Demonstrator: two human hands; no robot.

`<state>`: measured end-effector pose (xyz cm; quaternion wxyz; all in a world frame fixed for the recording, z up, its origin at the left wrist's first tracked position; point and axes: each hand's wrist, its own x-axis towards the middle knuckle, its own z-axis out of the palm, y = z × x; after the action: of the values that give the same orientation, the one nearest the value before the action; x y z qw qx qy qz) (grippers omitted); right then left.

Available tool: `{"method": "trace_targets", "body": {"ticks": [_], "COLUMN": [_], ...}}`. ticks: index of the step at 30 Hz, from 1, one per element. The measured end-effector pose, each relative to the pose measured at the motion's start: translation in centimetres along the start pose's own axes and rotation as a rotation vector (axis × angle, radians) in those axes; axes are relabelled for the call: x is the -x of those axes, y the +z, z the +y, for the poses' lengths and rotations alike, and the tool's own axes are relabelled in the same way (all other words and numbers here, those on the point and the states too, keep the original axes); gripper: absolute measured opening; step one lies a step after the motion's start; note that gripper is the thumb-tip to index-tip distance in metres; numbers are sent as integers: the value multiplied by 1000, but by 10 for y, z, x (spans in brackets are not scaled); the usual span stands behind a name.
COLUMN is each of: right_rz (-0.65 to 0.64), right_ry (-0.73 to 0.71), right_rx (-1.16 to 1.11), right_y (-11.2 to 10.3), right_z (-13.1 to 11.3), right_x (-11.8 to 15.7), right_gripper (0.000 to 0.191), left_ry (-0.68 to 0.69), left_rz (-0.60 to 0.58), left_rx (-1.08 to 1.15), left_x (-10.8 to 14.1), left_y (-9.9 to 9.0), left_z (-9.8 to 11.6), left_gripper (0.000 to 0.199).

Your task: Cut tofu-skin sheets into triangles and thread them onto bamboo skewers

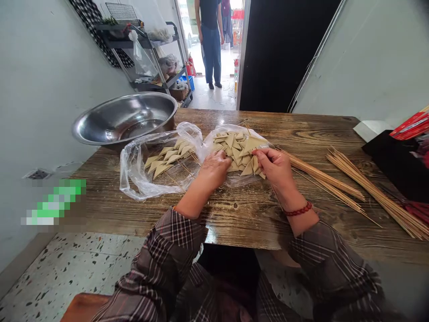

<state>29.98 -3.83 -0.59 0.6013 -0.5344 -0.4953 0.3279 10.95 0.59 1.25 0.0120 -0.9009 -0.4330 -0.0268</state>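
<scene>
Pale triangular pieces [236, 145] lie heaped on a clear plastic bag at the middle of the wooden table. My left hand [216, 167] reaches to the heap's left side, its fingers bent down; whatever they may hold is hidden. At the heap's right edge, my right hand [274, 164] pinches a thin stick, of which part shows below the hand. More triangles on sticks [172, 154] rest in an open clear bag [134, 179] to the left. A bundle of thin wooden sticks [321, 176] lies right of my right hand.
A large steel basin [125, 118] stands at the back left. Another stick bundle [375, 190] and a black box [395, 156] with red packets are on the right. Beyond the table are a shelf cart [147, 44] and a standing person [211, 42] in the doorway.
</scene>
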Motion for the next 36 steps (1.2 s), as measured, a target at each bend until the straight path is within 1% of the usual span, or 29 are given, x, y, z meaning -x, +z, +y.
{"method": "trace_targets", "body": {"ticks": [3, 6, 8, 10, 11, 12, 14, 16, 18, 20, 22, 26, 30, 36], "right_rz": [-6, -9, -17, -35, -49, -63, -93, -132, -180, -231, -270, -310, -348, -370], "right_ry": [10, 22, 23, 21, 19, 15, 2, -14, -16, -10, -24, -73, -84, -125], "right_rx": [-18, -26, -21, -20, -21, -19, -3, 27, 59, 82, 109, 192, 245, 284], "right_y": [1, 1, 1, 1, 1, 1, 2, 3, 4, 6, 7, 8, 7, 7], "right_z": [-2, -3, -3, -3, -3, -3, -4, -6, -8, -10, -11, -10, -8, -5], "right_x": [1, 3, 4, 5, 6, 7, 9, 11, 14, 16, 18, 19, 21, 20], "right_gripper": [34, 36, 36, 36, 36, 36, 35, 34, 34, 34, 33, 28, 26, 23], "left_ry": [13, -35, -118, -202, -241, -277, -341, -394, -445, -487, -496, -505, -542, -536], "left_rz": [41, 150, 280, 406, 446, 472, 484, 482, 490, 503, 507, 461, 446, 417], "left_rx": [62, 266, 507, 838, 1026, 1215, 1548, 1777, 1930, 2033, 2093, 2129, 2185, 2225], "left_x": [0, -2, -5, -8, -9, -10, -10, -9, -8, -7, -6, -4, -5, -6], "left_y": [4, 7, 10, 11, 10, 9, 6, 2, -3, -6, -9, -10, -8, -5], "left_z": [-2, -3, -4, -6, -6, -7, -7, -6, -5, -4, -3, -5, -8, -9], "left_gripper": [23, 11, 3, 9, 11, 12, 13, 15, 14, 9, 8, 5, 6, 1]}}
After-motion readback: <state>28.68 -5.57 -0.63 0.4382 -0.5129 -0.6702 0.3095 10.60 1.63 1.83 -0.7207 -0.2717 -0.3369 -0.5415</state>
